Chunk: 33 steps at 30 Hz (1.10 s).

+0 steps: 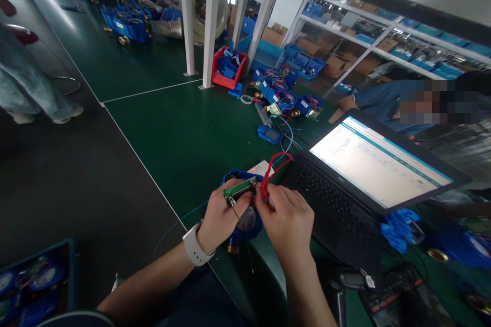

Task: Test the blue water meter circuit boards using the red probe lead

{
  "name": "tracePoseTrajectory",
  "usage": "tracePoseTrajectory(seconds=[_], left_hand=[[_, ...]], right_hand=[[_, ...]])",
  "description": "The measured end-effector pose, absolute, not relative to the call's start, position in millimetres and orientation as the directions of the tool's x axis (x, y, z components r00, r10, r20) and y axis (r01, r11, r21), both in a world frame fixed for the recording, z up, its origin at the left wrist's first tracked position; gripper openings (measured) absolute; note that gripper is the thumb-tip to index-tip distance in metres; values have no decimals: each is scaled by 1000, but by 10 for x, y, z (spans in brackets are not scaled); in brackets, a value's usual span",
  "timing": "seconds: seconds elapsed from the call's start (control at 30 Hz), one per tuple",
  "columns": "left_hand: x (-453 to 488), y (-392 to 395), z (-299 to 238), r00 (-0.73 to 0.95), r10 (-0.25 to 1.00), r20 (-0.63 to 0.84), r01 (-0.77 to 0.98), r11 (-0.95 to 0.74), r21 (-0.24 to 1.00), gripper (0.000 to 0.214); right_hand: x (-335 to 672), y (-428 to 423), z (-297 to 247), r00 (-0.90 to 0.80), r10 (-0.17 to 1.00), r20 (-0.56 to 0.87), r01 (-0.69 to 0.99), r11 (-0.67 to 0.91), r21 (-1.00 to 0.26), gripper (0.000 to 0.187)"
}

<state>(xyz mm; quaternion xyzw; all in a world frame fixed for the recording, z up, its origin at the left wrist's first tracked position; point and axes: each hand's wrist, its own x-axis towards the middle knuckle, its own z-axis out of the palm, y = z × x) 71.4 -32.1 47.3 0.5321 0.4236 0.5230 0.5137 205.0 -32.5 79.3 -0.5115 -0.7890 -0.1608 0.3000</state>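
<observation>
My left hand (220, 217), with a white watch on the wrist, is closed round a small green circuit board (238, 190) held above a blue water meter (247, 219) with a round dial. My right hand (287, 217) pinches a red wire loop (276, 163) at the board's right end. A thin blue wire (180, 222) trails off to the left. Both hands hover at the near edge of the green table (184, 133).
An open black laptop (368, 173) with a lit screen stands right of my hands. Several blue meters and wires (284, 99) lie at the back of the table. A red bin (228, 69) sits behind them. A co-worker sits at the right; another person's legs stand at the left.
</observation>
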Motion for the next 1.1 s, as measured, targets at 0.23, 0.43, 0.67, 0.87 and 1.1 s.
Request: tracePoseTrajectory(seconds=[0.23, 0.43, 0.67, 0.87, 1.1], left_hand=[[746, -334, 529, 65, 978, 200, 38, -203, 979, 13], [736, -330, 545, 75, 964, 253, 111, -261, 959, 13], [728, -300, 515, 69, 962, 262, 104, -269, 958, 13], [584, -244, 492, 47, 992, 117, -32, -115, 993, 11], [574, -338, 403, 144, 989, -13, -334, 61, 940, 15]], right_hand=[[2074, -288, 784, -281, 719, 635, 906, 418, -72, 22], [2106, -257, 785, -287, 756, 588, 899, 424, -107, 21], [2145, -285, 798, -281, 782, 556, 896, 421, -139, 21], [2360, -247, 811, -9, 881, 473, 780, 302, -548, 12], [2567, 23, 691, 276, 929, 247, 284, 167, -944, 23]])
